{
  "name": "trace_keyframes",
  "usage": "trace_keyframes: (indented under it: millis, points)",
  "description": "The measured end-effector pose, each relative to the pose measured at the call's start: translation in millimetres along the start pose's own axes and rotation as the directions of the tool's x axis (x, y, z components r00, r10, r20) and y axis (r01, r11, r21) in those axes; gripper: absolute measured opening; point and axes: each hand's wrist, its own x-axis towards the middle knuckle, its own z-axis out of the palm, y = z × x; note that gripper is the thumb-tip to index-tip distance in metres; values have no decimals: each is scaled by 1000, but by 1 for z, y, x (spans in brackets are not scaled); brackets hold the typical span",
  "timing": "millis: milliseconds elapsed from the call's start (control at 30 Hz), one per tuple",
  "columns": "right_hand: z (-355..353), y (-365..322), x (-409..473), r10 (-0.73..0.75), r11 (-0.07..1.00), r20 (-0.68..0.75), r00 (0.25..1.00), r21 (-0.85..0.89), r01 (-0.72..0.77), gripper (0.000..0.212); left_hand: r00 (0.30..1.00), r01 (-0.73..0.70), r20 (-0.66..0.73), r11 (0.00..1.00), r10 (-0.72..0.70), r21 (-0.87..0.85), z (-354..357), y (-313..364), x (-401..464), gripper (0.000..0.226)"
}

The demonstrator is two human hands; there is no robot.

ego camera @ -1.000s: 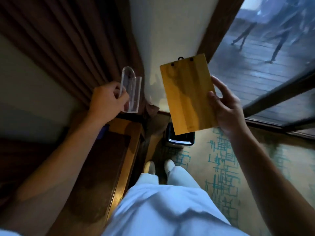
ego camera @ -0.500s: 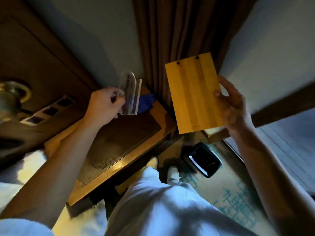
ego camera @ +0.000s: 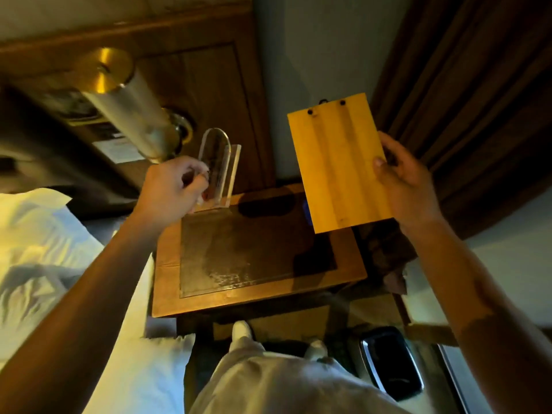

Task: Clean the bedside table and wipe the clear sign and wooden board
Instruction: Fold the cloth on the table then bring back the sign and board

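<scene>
The bedside table (ego camera: 348,264) stands straight ahead, a wooden top with a dark glass inlay that shows streaky marks. My left hand (ego camera: 171,186) grips the clear sign (ego camera: 219,167), an arched acrylic stand, held upright just above the table's far left corner. In my right hand (ego camera: 403,182) is the wooden board (ego camera: 339,162), a yellow slatted panel with two dark studs near its top edge, raised over the table's far right side. A sliver of blue cloth (ego camera: 305,209) peeks out behind the board's lower left edge.
A brass wall lamp with a pale shade (ego camera: 125,106) juts out at upper left from the wooden headboard. A bed with a white pillow (ego camera: 38,243) lies to the left. Brown curtains (ego camera: 466,85) hang at right. A black bin (ego camera: 391,361) stands on the floor at lower right.
The view has swung left from the window to face the bedside table and bed. Both hands kept their hold on the sign and board and now hang over the table.
</scene>
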Motion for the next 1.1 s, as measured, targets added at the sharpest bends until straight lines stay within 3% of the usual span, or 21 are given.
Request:
trace_keyframes:
  millis: [267,567,967,1100]
  points:
    - [100,-10,39,34,997,-1,999,75,-34,46,999,16,-45,999,-14,39,-46,-84,11,5]
    - [177,18,42,186,975,48,981,115,-190,54,989,71,131,997,-68,-21,-28,-150,15,12]
    - [149,88,67,292,955,152,944,2,-296,51,935,163,315,986,-164,29,52,-176,-2,21]
    - [127,119,80,336,939,217,916,-8,-343,49,905,244,336,965,-262,93,83,-171,-7,33]
